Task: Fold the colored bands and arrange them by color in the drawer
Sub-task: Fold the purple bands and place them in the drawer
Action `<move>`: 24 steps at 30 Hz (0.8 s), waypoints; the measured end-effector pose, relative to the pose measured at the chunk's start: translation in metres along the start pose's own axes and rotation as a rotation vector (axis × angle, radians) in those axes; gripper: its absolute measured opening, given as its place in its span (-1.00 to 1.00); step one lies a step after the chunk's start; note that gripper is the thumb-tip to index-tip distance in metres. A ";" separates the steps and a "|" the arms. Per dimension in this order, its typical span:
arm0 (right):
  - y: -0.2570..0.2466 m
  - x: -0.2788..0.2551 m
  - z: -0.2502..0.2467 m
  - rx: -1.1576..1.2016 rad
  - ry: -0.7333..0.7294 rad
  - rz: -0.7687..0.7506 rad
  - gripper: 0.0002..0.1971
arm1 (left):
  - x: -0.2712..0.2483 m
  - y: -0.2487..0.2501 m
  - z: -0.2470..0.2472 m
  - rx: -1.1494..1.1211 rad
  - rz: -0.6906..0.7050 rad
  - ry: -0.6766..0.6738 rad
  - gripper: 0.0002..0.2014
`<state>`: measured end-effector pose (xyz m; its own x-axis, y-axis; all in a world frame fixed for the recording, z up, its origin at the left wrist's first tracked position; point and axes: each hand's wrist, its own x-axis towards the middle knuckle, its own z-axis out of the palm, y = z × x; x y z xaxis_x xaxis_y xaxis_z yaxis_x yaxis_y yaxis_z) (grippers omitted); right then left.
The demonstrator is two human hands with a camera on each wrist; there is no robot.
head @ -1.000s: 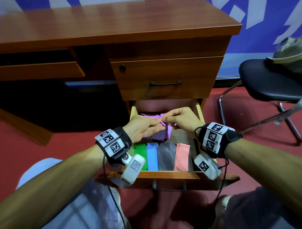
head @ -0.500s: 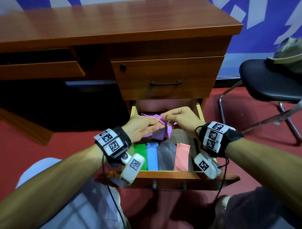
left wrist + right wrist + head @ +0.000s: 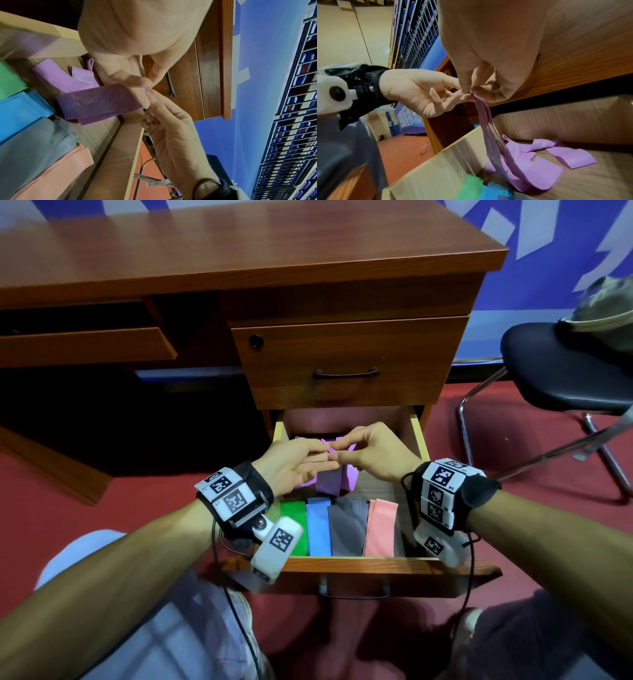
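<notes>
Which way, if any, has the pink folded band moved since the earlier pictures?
No move: the pink band lies beside the grey band against the drawer's front wall, as before.

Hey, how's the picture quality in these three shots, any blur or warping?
Head view: sharp at the hands, the desk bowed by the wide lens. Left wrist view: the palm close and soft. Right wrist view: the drawer floor smeared, the purple band fairly clear.

the head view looks forward and down from above onto the open drawer [image 3: 352,565] and the desk [image 3: 239,244] behind it. each wrist view sits very close under its own palm, looking along the fingers across at the other hand. all three share the purple band [image 3: 330,482] [image 3: 96,102] [image 3: 489,142] over the drawer's back half.
</notes>
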<state>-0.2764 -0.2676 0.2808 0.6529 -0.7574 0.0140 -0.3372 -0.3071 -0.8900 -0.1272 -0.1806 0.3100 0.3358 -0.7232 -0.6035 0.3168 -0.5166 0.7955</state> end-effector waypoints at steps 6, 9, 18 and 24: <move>-0.005 -0.001 0.000 -0.184 0.015 -0.193 -0.72 | 0.002 0.004 0.000 0.060 0.074 0.124 -0.86; -0.004 -0.002 0.001 -0.274 0.043 -0.300 -0.70 | 0.007 0.005 -0.003 0.042 0.078 0.114 -0.85; -0.002 0.001 0.001 -0.341 0.101 -0.377 -0.76 | 0.018 0.018 -0.014 0.082 -0.008 -0.039 -0.98; -0.010 0.012 -0.014 -0.407 0.166 -0.385 -0.76 | 0.013 0.022 -0.014 0.413 0.436 0.138 -0.86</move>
<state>-0.2750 -0.2814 0.2958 0.6765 -0.6172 0.4019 -0.3517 -0.7502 -0.5600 -0.1031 -0.1949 0.3190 0.4779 -0.8560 -0.1974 -0.2364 -0.3417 0.9096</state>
